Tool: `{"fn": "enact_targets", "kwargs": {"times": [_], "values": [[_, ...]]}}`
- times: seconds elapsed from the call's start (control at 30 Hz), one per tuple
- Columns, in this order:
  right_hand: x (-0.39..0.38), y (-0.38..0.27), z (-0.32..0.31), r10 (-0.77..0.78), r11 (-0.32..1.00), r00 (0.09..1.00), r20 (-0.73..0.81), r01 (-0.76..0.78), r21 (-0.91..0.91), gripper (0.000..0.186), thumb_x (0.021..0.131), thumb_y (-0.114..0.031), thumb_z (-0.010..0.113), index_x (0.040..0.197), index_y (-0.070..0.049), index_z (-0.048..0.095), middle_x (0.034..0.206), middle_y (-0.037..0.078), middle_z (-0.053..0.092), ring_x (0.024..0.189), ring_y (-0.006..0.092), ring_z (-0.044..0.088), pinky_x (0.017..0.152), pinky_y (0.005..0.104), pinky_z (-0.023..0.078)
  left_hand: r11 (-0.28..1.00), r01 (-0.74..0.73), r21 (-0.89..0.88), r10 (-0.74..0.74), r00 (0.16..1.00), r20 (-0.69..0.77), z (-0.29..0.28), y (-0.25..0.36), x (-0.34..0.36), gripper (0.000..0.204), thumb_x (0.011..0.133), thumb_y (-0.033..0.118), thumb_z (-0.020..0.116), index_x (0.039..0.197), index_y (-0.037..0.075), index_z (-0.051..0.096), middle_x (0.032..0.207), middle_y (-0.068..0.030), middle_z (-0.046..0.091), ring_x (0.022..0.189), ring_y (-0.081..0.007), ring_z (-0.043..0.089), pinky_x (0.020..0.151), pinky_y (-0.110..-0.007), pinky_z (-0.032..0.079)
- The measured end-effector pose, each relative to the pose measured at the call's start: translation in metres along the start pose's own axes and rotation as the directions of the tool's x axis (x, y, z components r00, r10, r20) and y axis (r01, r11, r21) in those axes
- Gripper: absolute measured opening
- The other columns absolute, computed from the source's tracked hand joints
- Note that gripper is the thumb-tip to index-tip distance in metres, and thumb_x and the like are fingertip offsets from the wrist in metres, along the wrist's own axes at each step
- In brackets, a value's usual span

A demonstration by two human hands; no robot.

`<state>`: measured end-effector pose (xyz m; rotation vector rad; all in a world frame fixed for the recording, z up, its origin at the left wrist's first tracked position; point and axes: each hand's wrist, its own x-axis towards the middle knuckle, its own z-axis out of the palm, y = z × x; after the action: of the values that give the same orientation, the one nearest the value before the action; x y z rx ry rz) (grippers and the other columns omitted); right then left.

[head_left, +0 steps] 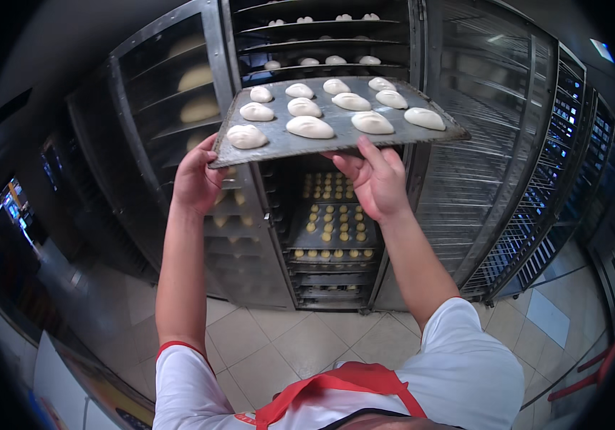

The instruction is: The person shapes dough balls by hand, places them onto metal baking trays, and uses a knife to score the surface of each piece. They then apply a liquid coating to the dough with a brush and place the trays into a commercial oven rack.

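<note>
My left hand [198,175] grips the near left corner of a metal baking tray [271,147], thumb along its edge. My right hand [379,183] is raised under the tray's front edge, palm up with fingertips against it, supporting it. The tray is at rack height in front of the open cabinet and bears several oval white dough pieces [309,127] in rows, with marks along their tops.
A tall metal cabinet holds trays of white pieces [334,60] above and small yellow rounds [327,228] below. Glass doors [164,107] flank it, with pale loaves behind the left one. Wire racks [529,215] stand right. Tiled floor [271,322] lies below.
</note>
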<state>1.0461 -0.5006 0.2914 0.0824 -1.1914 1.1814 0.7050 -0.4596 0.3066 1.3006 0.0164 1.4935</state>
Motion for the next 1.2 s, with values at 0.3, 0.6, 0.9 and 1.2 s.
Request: {"fn": "enact_targets", "kwargs": {"times": [0.3,0.6,0.9,1.2], "values": [[0.259,0.045,-0.177,-0.039,0.999,0.98,-0.196,0.035,-0.023,0.025,0.11,-0.014,0.06,0.123,0.007,0.057,0.117,0.019,0.072,0.102,0.0328,0.077,0.089,0.0355,0.067,0.907,0.191,-0.376,-0.173,0.982,0.082,-0.073,-0.154,0.289,0.071,0.108,0.04,0.052,0.15,-0.016,0.04,0.15,-0.0363,0.052,0.14,-0.0536,0.051,0.114,-0.054,0.053],[0.389,0.12,-0.309,-0.071,0.994,0.955,-0.287,0.044,-0.1,0.024,0.11,-0.016,0.061,0.118,0.005,0.055,0.112,0.018,0.071,0.095,0.0331,0.077,0.088,0.0383,0.068,0.875,0.418,-0.243,-0.439,0.898,-0.039,-0.141,-0.356,0.217,0.061,0.111,0.053,0.045,0.148,0.005,0.054,0.136,-0.0181,0.069,0.117,-0.0333,0.072,0.086,-0.042,0.064],[0.206,0.05,-0.364,-0.285,0.612,0.949,-0.132,0.074,-0.788,0.048,0.099,-0.006,0.073,0.146,-0.005,0.063,0.125,0.014,0.074,0.097,0.0154,0.076,0.086,0.0292,0.061,-0.423,0.313,0.85,-0.669,0.526,-0.526,-0.328,-0.482,-0.166,0.046,0.095,0.033,0.071,0.128,0.0,0.071,0.118,-0.0233,0.076,0.11,-0.0389,0.073,0.104,-0.047,0.055],[0.026,-0.352,-0.735,-0.887,-0.165,0.438,-0.145,-0.595,-0.786,0.048,0.106,-0.039,0.066,0.124,0.005,0.068,0.121,0.018,0.071,0.109,0.026,0.066,0.098,0.041,0.052,-0.309,0.858,0.411,-0.533,0.202,-0.822,-0.267,-0.343,-0.224,0.018,0.095,0.02,0.071,0.086,0.005,0.073,0.067,-0.0053,0.062,0.065,-0.0168,0.06,0.062,-0.041,0.053]]}}
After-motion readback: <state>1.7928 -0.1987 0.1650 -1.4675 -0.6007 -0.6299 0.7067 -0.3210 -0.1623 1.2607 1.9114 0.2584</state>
